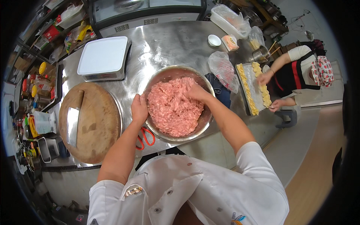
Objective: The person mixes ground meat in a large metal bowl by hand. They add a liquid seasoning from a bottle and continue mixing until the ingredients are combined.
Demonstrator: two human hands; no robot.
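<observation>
A wide stainless steel bowl [207, 123] stands on the metal worktable, holding a large mass of pink ground meat [174, 112]. My left hand [139, 109] grips the bowl's left rim. Pressed into the upper right of the meat is my right hand [194, 88], its fingers blurred and partly buried. Whether those fingers close around any meat is hidden. Red-handled scissors [145, 138] lie by the bowl's lower left, partly behind my left forearm.
At left, a cleaver [73, 126] rests on a round wooden chopping board [98, 121]. Behind it stands a white-lidded container [103, 54]. A plastic bag [223, 69] lies right of the bowl. Further right, a co-worker's hands [264, 78] work at a tray [254, 92] of yellow dough pieces.
</observation>
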